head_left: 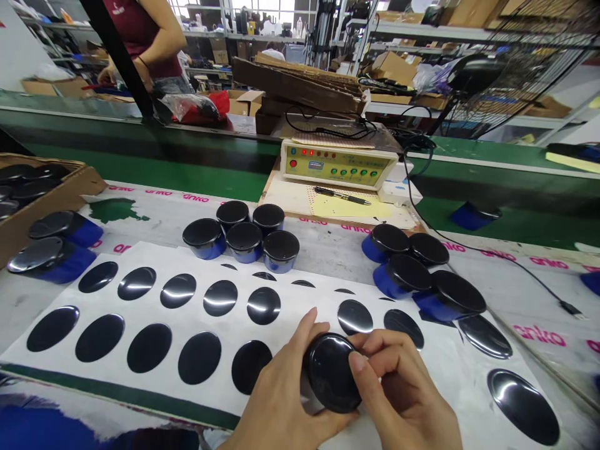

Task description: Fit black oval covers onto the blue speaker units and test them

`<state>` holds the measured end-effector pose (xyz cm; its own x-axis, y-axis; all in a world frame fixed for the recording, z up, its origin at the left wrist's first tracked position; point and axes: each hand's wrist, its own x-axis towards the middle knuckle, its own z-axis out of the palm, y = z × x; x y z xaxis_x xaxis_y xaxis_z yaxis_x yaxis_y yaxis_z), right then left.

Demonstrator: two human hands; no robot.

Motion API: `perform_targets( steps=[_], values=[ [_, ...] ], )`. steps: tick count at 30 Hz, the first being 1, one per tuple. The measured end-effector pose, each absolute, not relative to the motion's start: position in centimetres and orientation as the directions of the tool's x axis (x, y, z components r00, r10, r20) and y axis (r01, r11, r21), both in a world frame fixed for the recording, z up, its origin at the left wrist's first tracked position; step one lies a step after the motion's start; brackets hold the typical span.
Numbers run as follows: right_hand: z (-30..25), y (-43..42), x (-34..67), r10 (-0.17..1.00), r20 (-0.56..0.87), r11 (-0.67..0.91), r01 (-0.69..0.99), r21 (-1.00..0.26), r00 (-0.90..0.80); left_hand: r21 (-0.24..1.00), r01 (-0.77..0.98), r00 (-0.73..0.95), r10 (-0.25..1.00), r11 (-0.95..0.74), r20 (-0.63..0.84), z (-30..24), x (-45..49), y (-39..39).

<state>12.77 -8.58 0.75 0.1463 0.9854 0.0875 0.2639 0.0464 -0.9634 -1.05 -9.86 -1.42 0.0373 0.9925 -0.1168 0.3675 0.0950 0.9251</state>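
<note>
Low in the middle, my left hand (pixel 281 390) curls round a round piece with a glossy black top (pixel 332 373); its side is mostly hidden. My right hand (pixel 405 390) pinches the same piece at its right edge, thumb on the rim. Beneath both hands lies a white sheet (pixel 154 256) carrying rows of glossy black round stickers (pixel 199 357). Behind it stands a group of blue round pieces with black tops (pixel 244 240). Several more such pieces (pixel 403 275) stand to the right, touching or close together.
A cardboard box (pixel 89 181) holding black-topped pieces is at the left, with two pieces (pixel 51 257) tilted beside it. At the back, a control box (pixel 337 164) has lit red lights; a pen (pixel 342 195) lies before it. A cable (pixel 506 256) crosses the right side. Another person (pixel 150 37) works beyond.
</note>
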Motion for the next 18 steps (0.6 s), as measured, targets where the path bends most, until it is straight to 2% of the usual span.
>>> perform_targets(
  steps=[6,11,15,18],
  values=[
    [0.8,-8.6,12.6,0.983,0.113,0.064,0.313,-0.948,0.143,0.924,0.375,0.053,0.993,0.079,-0.107,-1.4,-1.2,-9.8],
    [0.8,-8.8,12.4,0.979,0.166,0.102,0.421,-0.901,0.117,0.874,0.482,0.085,0.996,-0.061,0.022,-1.7,-1.5,-9.7],
    [1.4,-7.9,14.7,0.972,0.214,0.223,0.645,-0.731,-0.093,0.669,0.664,0.215,0.942,-0.335,0.259,-2.1,-1.4,-10.2],
    [1.6,-5.9,18.9,0.938,0.305,0.312,0.788,-0.531,-0.165,0.566,0.714,0.277,0.909,-0.412,0.312,-1.5,-1.6,-10.8]
  ],
)
